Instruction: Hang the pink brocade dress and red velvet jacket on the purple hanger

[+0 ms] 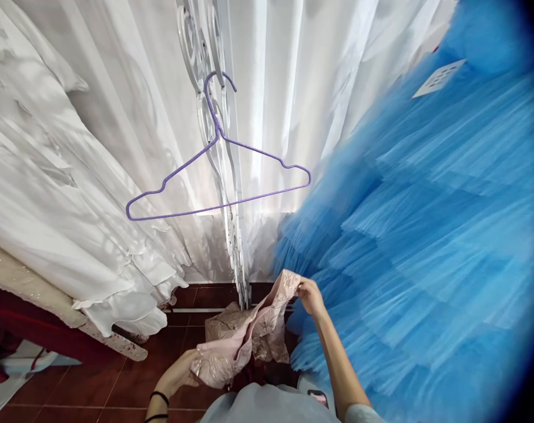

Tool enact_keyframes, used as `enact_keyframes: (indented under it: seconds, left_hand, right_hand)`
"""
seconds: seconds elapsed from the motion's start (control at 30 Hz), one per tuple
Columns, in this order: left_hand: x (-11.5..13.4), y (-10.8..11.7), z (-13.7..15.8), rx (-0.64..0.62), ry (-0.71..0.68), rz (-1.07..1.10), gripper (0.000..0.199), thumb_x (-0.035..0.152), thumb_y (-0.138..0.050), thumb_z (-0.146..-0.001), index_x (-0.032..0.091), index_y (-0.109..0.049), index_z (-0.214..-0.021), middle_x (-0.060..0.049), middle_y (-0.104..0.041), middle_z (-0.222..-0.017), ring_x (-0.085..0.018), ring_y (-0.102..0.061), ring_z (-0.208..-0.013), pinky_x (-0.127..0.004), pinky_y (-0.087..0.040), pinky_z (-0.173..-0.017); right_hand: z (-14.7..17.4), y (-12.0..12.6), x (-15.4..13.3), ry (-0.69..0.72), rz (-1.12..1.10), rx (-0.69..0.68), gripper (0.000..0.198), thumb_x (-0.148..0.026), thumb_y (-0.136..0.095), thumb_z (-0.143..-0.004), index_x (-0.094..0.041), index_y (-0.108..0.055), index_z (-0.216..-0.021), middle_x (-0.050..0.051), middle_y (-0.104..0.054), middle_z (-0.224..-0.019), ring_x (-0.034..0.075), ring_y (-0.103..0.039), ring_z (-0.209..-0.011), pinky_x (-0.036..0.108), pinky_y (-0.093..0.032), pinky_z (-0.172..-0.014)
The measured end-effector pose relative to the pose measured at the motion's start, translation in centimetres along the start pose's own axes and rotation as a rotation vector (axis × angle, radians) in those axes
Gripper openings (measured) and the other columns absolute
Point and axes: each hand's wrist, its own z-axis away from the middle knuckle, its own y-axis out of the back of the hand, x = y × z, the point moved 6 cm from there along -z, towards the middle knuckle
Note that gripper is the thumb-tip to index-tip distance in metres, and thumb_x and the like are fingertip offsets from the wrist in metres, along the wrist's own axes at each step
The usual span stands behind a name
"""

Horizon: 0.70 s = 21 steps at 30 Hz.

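A pale pink garment (267,329) with a shiny floral pattern is stretched between my two hands at the lower middle. My left hand (181,373), with dark bands at its wrist, grips the near left end of its edge. At the far right end, the fingers of my right hand (309,295) are closed on the same edge. The cloth sags between them, and its lower part hangs down over the floor. Ahead of the hands, a bare purple hanger (218,138) hangs from a white metal frame (238,235).
White clothes (86,194) hang on the left, and a large blue tulle dress (425,235) with a white tag (440,77) fills the right. Behind the frame is a white curtain (275,88). Dark red tiles (130,382) cover the floor.
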Motion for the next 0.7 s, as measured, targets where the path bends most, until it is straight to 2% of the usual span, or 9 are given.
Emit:
enact_keyframes:
  seconds: [0.07, 0.17, 0.27, 0.33, 0.4, 0.47, 0.53, 0.63, 0.7]
  left_hand:
    - [1.5, 2.3, -0.8, 0.070, -0.043, 0.032, 0.031, 0.056, -0.074, -0.078, 0.027, -0.071, -0.087, -0.001, -0.071, -0.074, -0.019, -0.069, -0.069, -0.038, -0.060, -0.071]
    - [5.8, 5.0, -1.7, 0.230, -0.255, 0.209, 0.035, 0.048, -0.084, -0.066, 0.029, -0.074, -0.094, -0.003, -0.077, -0.093, -0.022, -0.073, -0.082, -0.032, -0.060, -0.072]
    - [9.9, 5.8, -1.7, 0.345, -0.436, 0.450, 0.039, 0.025, -0.084, -0.068, 0.023, -0.072, -0.104, -0.005, -0.077, -0.104, -0.020, -0.074, -0.090, -0.023, -0.060, -0.072]
    - [11.8, 4.9, -1.8, 0.362, -0.437, 0.566, 0.035, 0.014, -0.076, -0.074, 0.023, -0.071, -0.108, -0.002, -0.077, -0.103, -0.016, -0.074, -0.090, -0.018, -0.059, -0.072]
    - [13.5, 3.1, -2.3, 0.309, -0.391, 0.665, 0.031, 0.010, -0.066, -0.082, 0.023, -0.070, -0.110, -0.001, -0.077, -0.106, -0.014, -0.073, -0.098, -0.017, -0.060, -0.077]
    - [15.3, 1.0, -3.0, 0.223, -0.371, 0.756, 0.025, 0.014, -0.057, -0.089, 0.022, -0.070, -0.110, -0.002, -0.075, -0.113, -0.015, -0.067, -0.116, -0.021, -0.058, -0.091]
    - [17.5, -1.0, -3.5, 0.137, -0.412, 0.802, 0.024, 0.022, -0.052, -0.094, 0.022, -0.070, -0.108, -0.003, -0.073, -0.120, -0.016, -0.056, -0.132, -0.026, -0.053, -0.105]
    - [20.0, -4.1, -4.0, 0.008, -0.480, 0.798, 0.029, 0.031, -0.046, -0.094, 0.025, -0.070, -0.110, -0.002, -0.070, -0.127, -0.017, -0.045, -0.142, -0.036, -0.044, -0.116]
    - [20.0, -6.1, -4.3, -0.067, -0.428, 0.744, 0.032, 0.039, -0.047, -0.093, 0.027, -0.070, -0.111, -0.002, -0.068, -0.131, -0.021, -0.046, -0.142, -0.045, -0.044, -0.116]
  right_hand:
    - [-0.9, 0.0, -3.7, 0.060, -0.021, -0.004, 0.023, -0.037, -0.061, -0.051, -0.015, -0.061, -0.052, 0.001, -0.053, -0.049, 0.011, -0.044, -0.049, 0.023, -0.040, -0.049]
    - [-1.7, 0.3, -9.6, 0.191, -0.020, 0.030, 0.018, -0.031, -0.070, -0.053, -0.014, -0.063, -0.054, -0.002, -0.054, -0.051, 0.008, -0.041, -0.050, 0.019, -0.036, -0.049]
    - [-1.7, 0.2, -16.0, 0.481, 0.060, 0.127, 0.015, -0.027, -0.076, -0.054, -0.014, -0.068, -0.058, -0.004, -0.060, -0.059, 0.008, -0.045, -0.056, 0.020, -0.040, -0.055]
    - [-1.6, -0.2, -19.7, 0.675, 0.115, 0.224, 0.014, -0.027, -0.077, -0.057, -0.015, -0.070, -0.061, -0.003, -0.062, -0.063, 0.009, -0.049, -0.060, 0.022, -0.043, -0.059]
    - [-2.3, -0.5, -22.4, 0.776, 0.116, 0.290, 0.015, -0.029, -0.076, -0.061, -0.015, -0.071, -0.062, -0.003, -0.063, -0.064, 0.010, -0.051, -0.061, 0.022, -0.043, -0.060]
    - [-3.7, -0.9, -24.2, 0.816, 0.086, 0.300, 0.018, -0.032, -0.076, -0.063, -0.015, -0.071, -0.065, -0.003, -0.063, -0.064, 0.010, -0.052, -0.061, 0.022, -0.044, -0.061]
    - [-5.4, -1.1, -25.2, 0.827, 0.042, 0.286, 0.022, -0.034, -0.077, -0.062, -0.015, -0.071, -0.068, -0.003, -0.065, -0.068, 0.010, -0.053, -0.062, 0.023, -0.046, -0.063]
    - [-7.2, -1.2, -25.8, 0.828, 0.000, 0.258, 0.026, -0.037, -0.079, -0.061, -0.015, -0.072, -0.073, -0.003, -0.067, -0.071, 0.010, -0.056, -0.064, 0.023, -0.048, -0.064]
    - [-7.4, -1.2, -25.7, 0.834, 0.004, 0.255, 0.025, -0.036, -0.078, -0.062, -0.016, -0.072, -0.075, -0.002, -0.068, -0.074, 0.011, -0.058, -0.067, 0.023, -0.049, -0.066]
